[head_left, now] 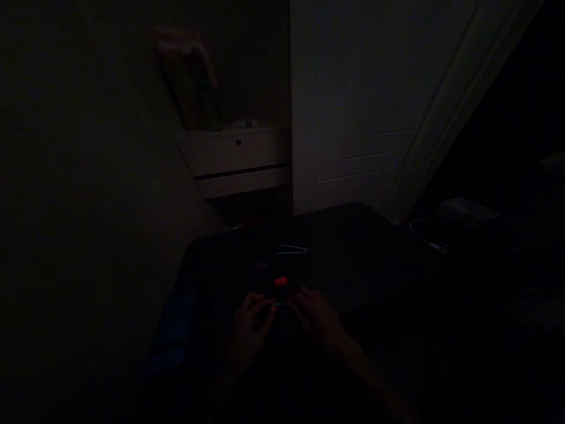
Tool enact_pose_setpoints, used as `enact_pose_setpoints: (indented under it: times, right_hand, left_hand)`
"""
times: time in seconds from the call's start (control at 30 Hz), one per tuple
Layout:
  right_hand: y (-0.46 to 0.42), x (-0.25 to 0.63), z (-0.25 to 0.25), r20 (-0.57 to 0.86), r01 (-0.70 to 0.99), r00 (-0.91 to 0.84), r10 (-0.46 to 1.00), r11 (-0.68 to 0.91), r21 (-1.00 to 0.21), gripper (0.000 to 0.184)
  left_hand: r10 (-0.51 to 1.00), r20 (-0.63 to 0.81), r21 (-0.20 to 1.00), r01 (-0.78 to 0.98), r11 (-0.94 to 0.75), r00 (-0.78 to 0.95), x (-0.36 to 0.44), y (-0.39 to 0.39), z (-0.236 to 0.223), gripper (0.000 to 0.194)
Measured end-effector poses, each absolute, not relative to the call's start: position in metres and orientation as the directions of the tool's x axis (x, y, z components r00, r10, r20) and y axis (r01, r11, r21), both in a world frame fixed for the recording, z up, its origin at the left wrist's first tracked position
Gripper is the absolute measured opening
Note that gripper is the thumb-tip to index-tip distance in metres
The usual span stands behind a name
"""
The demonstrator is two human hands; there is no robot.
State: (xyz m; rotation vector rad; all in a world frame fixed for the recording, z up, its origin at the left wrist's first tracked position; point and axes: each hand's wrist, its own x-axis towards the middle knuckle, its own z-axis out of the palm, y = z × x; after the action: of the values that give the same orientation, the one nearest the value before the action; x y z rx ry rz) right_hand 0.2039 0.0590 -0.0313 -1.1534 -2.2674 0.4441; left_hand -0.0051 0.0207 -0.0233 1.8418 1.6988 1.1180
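Note:
The scene is very dark. My left hand [252,321] is closed in a pinch on a small orange piece [273,308] above the dark table. A thin pale sliver [279,304] runs from that piece toward my right hand [314,312]. The right fingertips are pressed together at the sliver's other end; whether they grip it is too dark to make out. Just beyond both hands lies a bright red-orange block [281,281]. Farther off, thin metal tweezers [292,249] lie with their arms apart. A dim purplish object [260,266] sits left of the block.
A blue flat object [174,330] lies at the left of the dark table [335,235]. Behind stand a drawer unit [247,153] and a pale door-like panel [353,118]. At the right are a white cable [417,235] and a boxy object [468,209].

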Motion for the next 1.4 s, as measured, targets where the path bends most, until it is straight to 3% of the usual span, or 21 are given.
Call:
enact_pose_setpoints:
  times: [0.5,0.83,1.13,1.4]
  right_hand:
    - [0.066,0.206,-0.027,0.311,0.647,-0.561,0.767,0.641,-0.412,0.014]
    - [0.077,0.207,-0.020,0.258,0.572,-0.649,0.716,0.682,-0.455,0.017]
    - [0.081,0.215,-0.023,0.327,0.442,-0.708,0.626,0.753,-0.487,0.023]
    - [0.076,0.208,-0.031,0.333,0.555,-0.632,0.700,0.708,-0.437,0.023]
  left_hand:
    - [0.953,0.299,0.724,0.662,-0.192,-0.051,-0.006,0.024,-0.029,0.015]
    - [0.951,0.308,0.689,0.698,-0.196,-0.037,-0.005,0.026,-0.031,0.010]
    - [0.945,0.324,0.710,0.670,-0.218,-0.036,-0.007,0.024,-0.034,0.010]
    - [0.949,0.314,0.702,0.683,-0.203,-0.041,-0.005,0.023,-0.030,0.015]
